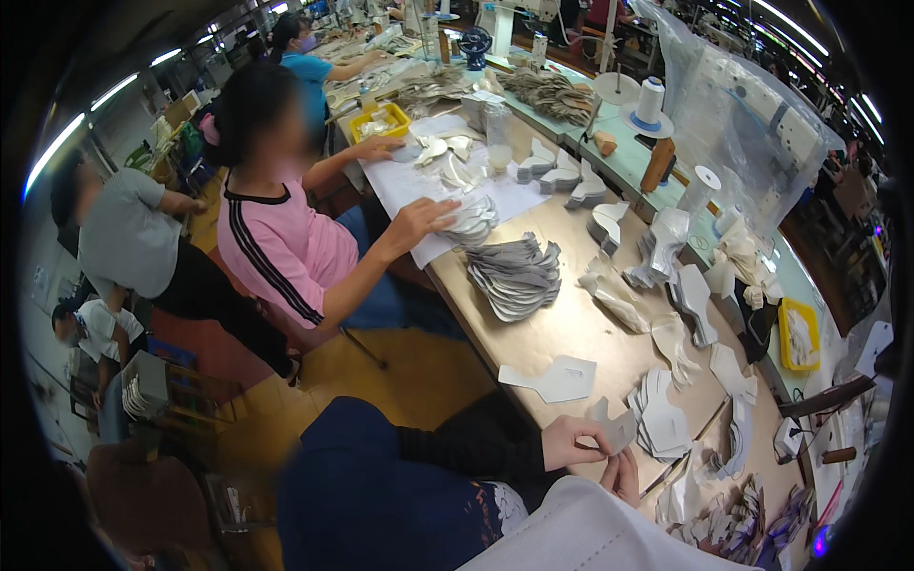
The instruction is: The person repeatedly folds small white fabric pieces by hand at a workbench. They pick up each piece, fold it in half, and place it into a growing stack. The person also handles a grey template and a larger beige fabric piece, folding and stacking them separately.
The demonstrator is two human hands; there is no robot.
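My left hand [574, 443], in a black sleeve, grips a small light grey cut piece [620, 430] by its near edge, thumb and fingers closed. My right hand [623, 476] is just below it, its fingers bent together at the lower edge of the same piece; the white cloth in front hides part of this hand. Right beside the piece is a fanned stack of pale cut pieces [661, 419]. A single flat white piece [552, 379] with a small slot lies to the left on the table.
The tan worktable [590, 333] carries a grey fanned bundle [515, 276] and several curved white stacks. Grey and purple scraps [743, 519] lie at lower right. A co-worker in pink [276, 252] handles pieces at left. Thread cones [649, 100] and a yellow basket [798, 335] stand along the far side.
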